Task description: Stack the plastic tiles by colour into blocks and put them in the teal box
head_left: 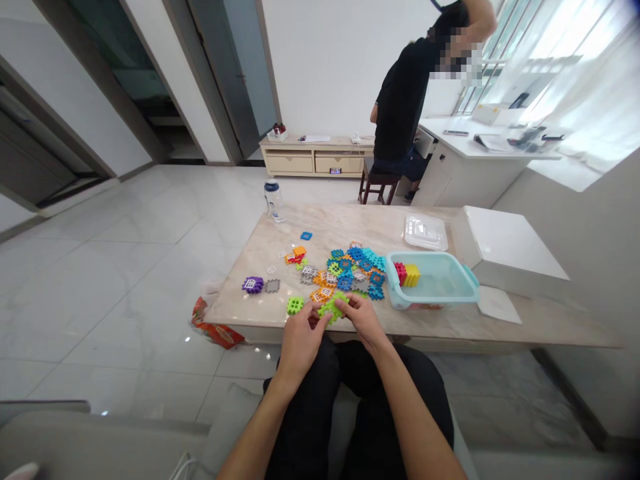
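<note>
Between my two hands, near the table's front edge, are lime-green interlocking plastic tiles [332, 308]; I cannot tell how many. The fingers of my left hand [306, 325] are closed on their left side. From the right, my right hand [364, 319] pinches them too. Just left of my left hand lies another green tile [295, 305] with a window pattern. Beyond my hands spreads a loose heap of blue tiles [356, 255], with orange tiles [323, 295] and grey ones in it. Purple tiles [253, 285] are stacked at the left, beside a grey tile [273, 286].
A light-blue tub [435, 301] at the right holds red and yellow tiles [412, 275]. Behind it are a clear lid [425, 232] and a white box [505, 243]. A water bottle [273, 201] stands at the far left corner. Further off, a person [403, 107] sits on a stool.
</note>
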The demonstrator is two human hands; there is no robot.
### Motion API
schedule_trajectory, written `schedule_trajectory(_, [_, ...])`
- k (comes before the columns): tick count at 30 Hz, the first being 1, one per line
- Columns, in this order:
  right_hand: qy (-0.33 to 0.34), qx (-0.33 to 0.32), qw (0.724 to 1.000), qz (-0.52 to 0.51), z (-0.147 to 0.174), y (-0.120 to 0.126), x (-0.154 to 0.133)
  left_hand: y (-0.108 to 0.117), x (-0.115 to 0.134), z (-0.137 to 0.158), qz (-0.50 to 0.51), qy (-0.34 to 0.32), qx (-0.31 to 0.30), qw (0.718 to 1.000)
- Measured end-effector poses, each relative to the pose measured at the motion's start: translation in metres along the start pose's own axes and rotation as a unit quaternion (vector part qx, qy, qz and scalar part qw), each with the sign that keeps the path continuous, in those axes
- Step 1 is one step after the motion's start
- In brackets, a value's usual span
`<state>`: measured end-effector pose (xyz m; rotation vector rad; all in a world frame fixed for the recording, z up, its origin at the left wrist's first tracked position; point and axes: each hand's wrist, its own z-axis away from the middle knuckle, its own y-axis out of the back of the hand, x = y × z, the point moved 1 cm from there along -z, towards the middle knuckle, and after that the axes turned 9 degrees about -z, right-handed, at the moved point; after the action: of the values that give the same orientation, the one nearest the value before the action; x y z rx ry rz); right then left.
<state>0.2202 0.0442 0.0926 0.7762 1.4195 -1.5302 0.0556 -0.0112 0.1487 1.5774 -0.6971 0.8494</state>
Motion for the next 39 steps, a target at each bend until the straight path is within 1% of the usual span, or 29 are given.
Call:
schedule_trajectory(3, [0.014, 0.036, 0.999, -0.036, -0.001, 0.014, 0.002, -0.005, -0.002, -0.004, 0.085, 0.056, 0.002, 0.995])
schedule_trajectory(5, [0.013, 0.052, 0.998, -0.045, -0.001, 0.020, 0.003, -0.009, -0.005, -0.007, 0.156, 0.104, -0.004, 0.982])
schedule_trajectory(7, [0.015, 0.050, 0.998, -0.037, -0.001, 0.022, 0.004, -0.012, -0.008, -0.011, 0.212, 0.140, -0.006, 0.967])
schedule_trajectory(9, [0.016, 0.034, 0.999, -0.026, -0.001, 0.021, 0.004, -0.015, -0.010, -0.014, 0.253, 0.153, 0.002, 0.955])
schedule_trajectory(11, [0.010, 0.008, 1.000, -0.019, 0.000, 0.018, 0.005, -0.019, -0.012, -0.016, 0.265, 0.151, 0.022, 0.952])
schedule_trajectory(16, [-0.014, -0.061, 0.998, -0.011, 0.002, 0.011, 0.006, -0.025, -0.019, -0.013, 0.225, 0.154, 0.088, 0.958])
schedule_trajectory(20, [-0.022, -0.092, 0.995, 0.000, 0.006, 0.008, 0.002, -0.027, -0.018, -0.010, 0.249, 0.152, 0.089, 0.952])
schedule_trajectory(23, [-0.008, -0.082, 0.996, 0.018, 0.008, 0.008, -0.001, -0.027, -0.013, -0.009, 0.301, 0.159, 0.073, 0.938])
schedule_trajectory(25, [0.003, -0.073, 0.997, 0.032, 0.008, 0.009, -0.002, -0.027, -0.009, -0.009, 0.317, 0.160, 0.063, 0.933])
schedule_trajectory(28, [0.019, -0.052, 0.996, 0.073, 0.008, 0.011, -0.002, -0.028, -0.006, -0.008, 0.306, 0.153, 0.058, 0.938])
schedule_trajectory(32, [0.039, -0.004, 0.991, 0.124, 0.007, 0.015, -0.004, -0.029, -0.004, -0.007, 0.292, 0.139, 0.054, 0.945])
schedule_trajectory(36, [0.055, 0.026, 0.992, 0.111, 0.006, 0.016, -0.007, -0.030, -0.005, -0.006, 0.313, 0.150, 0.055, 0.936])
schedule_trajectory(39, [0.060, 0.014, 0.994, 0.089, 0.006, 0.016, -0.008, -0.029, -0.004, -0.006, 0.324, 0.155, 0.058, 0.932])
